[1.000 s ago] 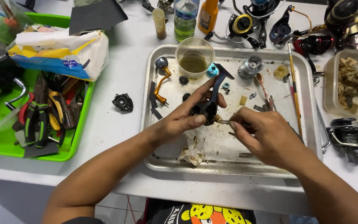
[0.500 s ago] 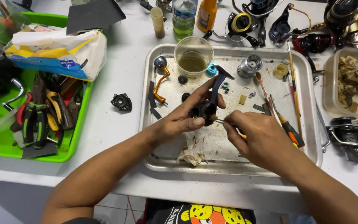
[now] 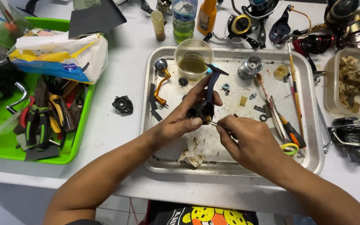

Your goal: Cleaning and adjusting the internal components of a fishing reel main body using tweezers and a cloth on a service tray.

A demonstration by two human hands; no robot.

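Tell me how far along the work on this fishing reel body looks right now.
Done: the reel is stripped, with its gold handle, silver spool and small washers loose on the metal tray. In hand: the left hand grips the dark reel body while the right hand works a thin tool into it. Left: the loose parts are not yet refitted.

right hand (image 3: 251, 143) hides most of thin tool (image 3: 213, 123); its tip too small to tell. left hand (image 3: 182, 121) covers reel body (image 3: 203, 110) lower part. green tray (image 3: 73, 143) cut off at left edge.
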